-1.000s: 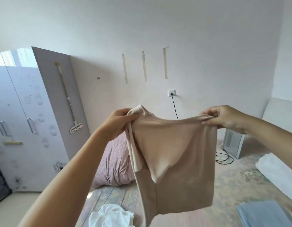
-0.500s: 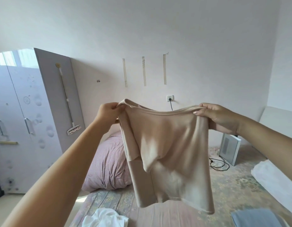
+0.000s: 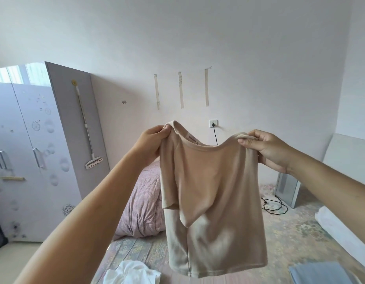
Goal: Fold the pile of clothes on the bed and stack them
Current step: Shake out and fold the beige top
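A: Logging from the remote desk. I'm seeing the left hand [image 3: 152, 141] pinching one shoulder of the top [image 3: 210, 193], thumb over the seam by the collar. The right hand [image 3: 265, 149] is gripping the other shoulder, fabric bunched under the fingers [image 3: 246, 142]. The hands are well apart, and the neckline is sagging in a curve between them.

B: And the top itself?

A: It's hanging in the air above the bed [image 3: 290, 230], touching nothing below. Beige, soft, thin knit by the look of it; ribbed collar, a small label showing inside the neck. One sleeve is drooping on the left side, and the front is draping in loose folds, not flat.

B: How far along are we?

A: I'm judging it early to midway. This piece is not yet folded. A blue cloth [image 3: 318, 273] is lying flat at the lower right, squared off, possibly a finished fold. A white garment [image 3: 132, 272] is lying crumpled at the lower edge, so that one is waiting. I can't tell how much more pile is out of view.

B: Around the bed?

A: A striped pink quilt [image 3: 142, 210] is bundled at the head, puffy. The sheet is faded floral. A grey wardrobe [image 3: 34, 150] is standing on the left, and a white wall [image 3: 259, 58] behind.
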`<state>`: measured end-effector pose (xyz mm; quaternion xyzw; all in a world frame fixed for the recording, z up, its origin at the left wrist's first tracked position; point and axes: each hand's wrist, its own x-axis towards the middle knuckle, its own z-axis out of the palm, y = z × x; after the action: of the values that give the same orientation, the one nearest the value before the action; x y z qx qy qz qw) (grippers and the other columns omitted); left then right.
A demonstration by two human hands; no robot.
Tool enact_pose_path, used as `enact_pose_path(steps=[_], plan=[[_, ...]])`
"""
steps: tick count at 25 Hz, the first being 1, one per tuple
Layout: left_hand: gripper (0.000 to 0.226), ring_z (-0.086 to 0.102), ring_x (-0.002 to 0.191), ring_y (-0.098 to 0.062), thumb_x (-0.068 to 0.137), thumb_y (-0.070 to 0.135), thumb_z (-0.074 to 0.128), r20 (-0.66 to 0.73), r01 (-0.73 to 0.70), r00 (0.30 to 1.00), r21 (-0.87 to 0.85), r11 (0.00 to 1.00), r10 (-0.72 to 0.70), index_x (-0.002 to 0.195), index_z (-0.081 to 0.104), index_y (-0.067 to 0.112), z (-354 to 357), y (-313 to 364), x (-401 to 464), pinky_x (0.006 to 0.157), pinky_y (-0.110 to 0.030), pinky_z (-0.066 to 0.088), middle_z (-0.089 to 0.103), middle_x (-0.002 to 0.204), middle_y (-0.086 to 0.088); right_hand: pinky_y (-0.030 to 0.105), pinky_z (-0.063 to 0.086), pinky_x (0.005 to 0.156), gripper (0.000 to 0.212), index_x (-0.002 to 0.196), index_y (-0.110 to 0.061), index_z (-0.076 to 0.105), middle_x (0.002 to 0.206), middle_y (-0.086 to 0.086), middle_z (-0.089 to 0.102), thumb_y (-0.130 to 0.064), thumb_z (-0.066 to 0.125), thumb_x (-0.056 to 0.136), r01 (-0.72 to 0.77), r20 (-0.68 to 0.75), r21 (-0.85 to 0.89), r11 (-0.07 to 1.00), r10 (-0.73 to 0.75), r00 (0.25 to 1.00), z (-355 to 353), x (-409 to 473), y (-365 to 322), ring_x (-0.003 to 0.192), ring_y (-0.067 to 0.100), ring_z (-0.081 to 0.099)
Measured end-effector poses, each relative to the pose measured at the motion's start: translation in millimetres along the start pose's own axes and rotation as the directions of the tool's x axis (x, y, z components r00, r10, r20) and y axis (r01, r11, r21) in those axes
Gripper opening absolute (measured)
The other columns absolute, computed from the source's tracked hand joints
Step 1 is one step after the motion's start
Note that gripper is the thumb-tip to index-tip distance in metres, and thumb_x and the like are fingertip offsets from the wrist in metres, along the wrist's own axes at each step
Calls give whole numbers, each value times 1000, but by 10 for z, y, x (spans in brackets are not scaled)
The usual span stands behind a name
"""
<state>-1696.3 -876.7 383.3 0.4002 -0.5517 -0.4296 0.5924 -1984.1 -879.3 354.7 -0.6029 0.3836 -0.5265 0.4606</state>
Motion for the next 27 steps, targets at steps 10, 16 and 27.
enact_pose_path(steps=[10, 16, 27], plan=[[15, 62, 71, -16, 94, 22, 59, 118, 8, 993, 119, 993, -23, 87, 68, 11, 603, -52, -83, 60, -27, 55, 64, 81, -6, 18, 39, 44, 14, 87, -9, 65, 57, 2, 58, -23, 66, 89, 69, -68, -328, 942, -96, 993, 672, -93, -225, 41, 8, 43], [22, 63, 77, -19, 95, 22, 59, 133, 6, 991, 164, 986, -28, 98, 69, 3, 578, -158, -144, 69, -34, 57, 66, 88, -10, 20, 46, 48, 19, 78, -15, 59, 54, -2, 61, -28, 65, 89, -55, 7, -284, 957, 59, 998, 734, 15, -186, 41, 6, 50], [28, 62, 61, -14, 98, 28, 52, 219, -18, 974, 320, 947, -56, 91, 66, 5, 175, -524, -303, 63, -35, 56, 64, 80, -7, 22, 40, 52, 16, 83, -16, 52, 62, -4, 50, -22, 51, 97, 69, 373, -470, 880, 127, 919, 517, 146, -795, 47, 10, 39]])
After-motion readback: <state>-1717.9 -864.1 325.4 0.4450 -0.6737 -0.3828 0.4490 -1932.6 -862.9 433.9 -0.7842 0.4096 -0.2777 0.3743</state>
